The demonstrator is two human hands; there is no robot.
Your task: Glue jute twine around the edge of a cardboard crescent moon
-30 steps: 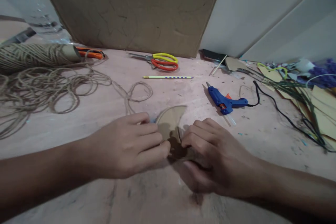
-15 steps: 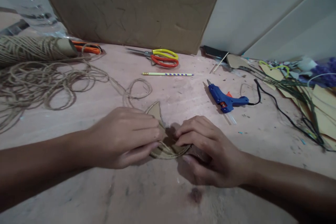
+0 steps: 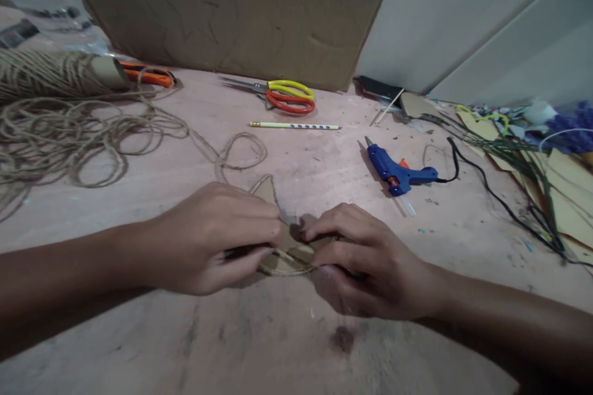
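Observation:
Between my hands a cardboard cutout (image 3: 265, 190) lies on the table, with a pointed tip at the top and twine along its edge. My left hand (image 3: 227, 234) is closed over the cutout's left side, thumb and fingers pinching near a strand of twine (image 3: 288, 257) that crosses the lower part. My right hand (image 3: 365, 259) grips the right end of the cutout, its thumb and index finger together at the lower rim. Both hands hide much of the piece. A loop of loose twine (image 3: 243, 149) lies just beyond my left hand.
A twine roll (image 3: 50, 73) and tangled twine lie left, beside an orange cutter (image 3: 151, 76). Scissors (image 3: 290, 97) and a pencil (image 3: 294, 126) lie ahead. A blue glue gun (image 3: 398, 173) with a black cord is at right. A cardboard panel (image 3: 231, 12) stands behind.
My right thumb and index finger have closed together at the cutout's lower rim. My left hand has shifted slightly. The whole view has moved a little.

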